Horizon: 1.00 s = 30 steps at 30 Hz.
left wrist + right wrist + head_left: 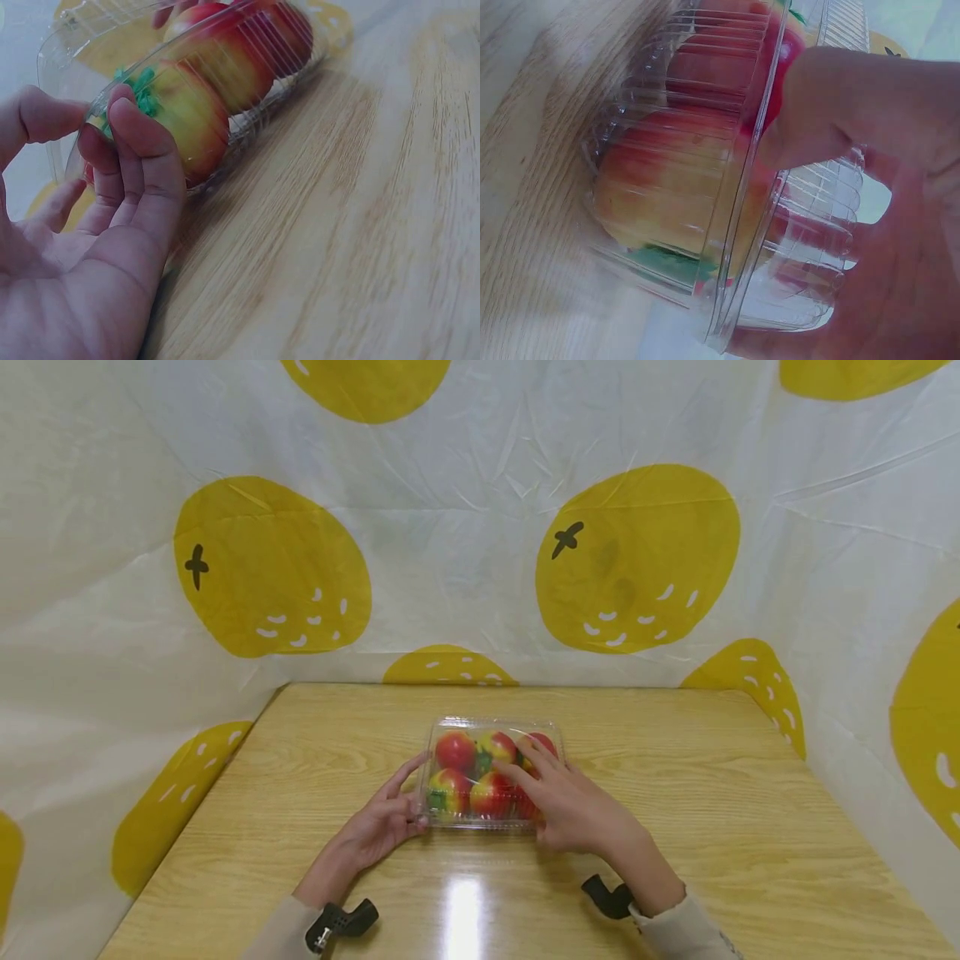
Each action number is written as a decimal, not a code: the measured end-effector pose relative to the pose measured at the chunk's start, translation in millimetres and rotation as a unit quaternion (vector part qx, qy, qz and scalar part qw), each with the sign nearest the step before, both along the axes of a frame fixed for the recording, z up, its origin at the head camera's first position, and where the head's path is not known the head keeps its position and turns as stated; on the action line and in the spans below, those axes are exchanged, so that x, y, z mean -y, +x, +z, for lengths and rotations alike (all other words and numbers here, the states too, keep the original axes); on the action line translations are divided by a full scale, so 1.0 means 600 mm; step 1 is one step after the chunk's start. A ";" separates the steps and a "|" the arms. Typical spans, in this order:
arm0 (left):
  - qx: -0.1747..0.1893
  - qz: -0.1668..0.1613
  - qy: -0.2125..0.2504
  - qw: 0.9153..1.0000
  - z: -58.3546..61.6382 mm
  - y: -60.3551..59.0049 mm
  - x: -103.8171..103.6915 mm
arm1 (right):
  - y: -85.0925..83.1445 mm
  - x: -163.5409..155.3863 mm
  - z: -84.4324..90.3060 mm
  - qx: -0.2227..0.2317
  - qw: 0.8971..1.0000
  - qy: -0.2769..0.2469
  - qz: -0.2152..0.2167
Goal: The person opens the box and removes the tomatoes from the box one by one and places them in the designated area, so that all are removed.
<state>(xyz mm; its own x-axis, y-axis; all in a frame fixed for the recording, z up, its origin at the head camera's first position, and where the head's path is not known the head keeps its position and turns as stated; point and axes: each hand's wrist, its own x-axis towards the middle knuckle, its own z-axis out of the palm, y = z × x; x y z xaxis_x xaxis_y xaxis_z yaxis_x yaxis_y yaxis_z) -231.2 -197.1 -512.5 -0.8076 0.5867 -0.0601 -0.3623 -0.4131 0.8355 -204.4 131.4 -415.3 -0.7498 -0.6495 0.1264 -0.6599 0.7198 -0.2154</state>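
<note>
A clear plastic clamshell box (487,823) rests on the wooden table between both hands. Inside it lie several red-and-yellow, apple-like fruits (455,750), some with green leaf-like pieces (142,90). My left hand (378,827) holds the box's left end; the left wrist view shows its fingertips at the rim, with some fingers curled. Over the right part of the box is my right hand (581,810), two digits spread across the lid. In the right wrist view a digit (799,112) bends onto the rim seam, while the others show around the ribbed lid. The lid is down.
The wooden table (300,760) reaches back to a white cloth (450,568) printed with large yellow fruit shapes, which also hangs along both sides. A black mount (341,920) is strapped at the left wrist, another (607,897) at the right.
</note>
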 end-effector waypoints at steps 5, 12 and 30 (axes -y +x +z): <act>0.007 0.003 -0.006 1.000 0.000 -0.002 0.000 | 0.000 -0.002 -0.001 0.007 1.000 0.005 0.005; 0.005 0.014 -0.033 0.999 -0.001 -0.002 -0.003 | -0.001 -0.004 0.000 0.008 1.000 0.009 0.010; -0.031 0.012 -0.070 0.997 -0.005 -0.003 0.000 | -0.015 -0.007 0.013 -0.002 1.000 0.010 0.024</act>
<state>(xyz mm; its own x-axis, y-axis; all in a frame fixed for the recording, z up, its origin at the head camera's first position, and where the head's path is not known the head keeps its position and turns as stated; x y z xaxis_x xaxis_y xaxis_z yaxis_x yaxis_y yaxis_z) -233.2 -196.8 -515.6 -0.8261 0.5562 -0.0902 -0.2999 -0.2985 0.9061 -213.7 135.9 -407.7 -0.7179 -0.6865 0.1156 -0.6938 0.6920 -0.1992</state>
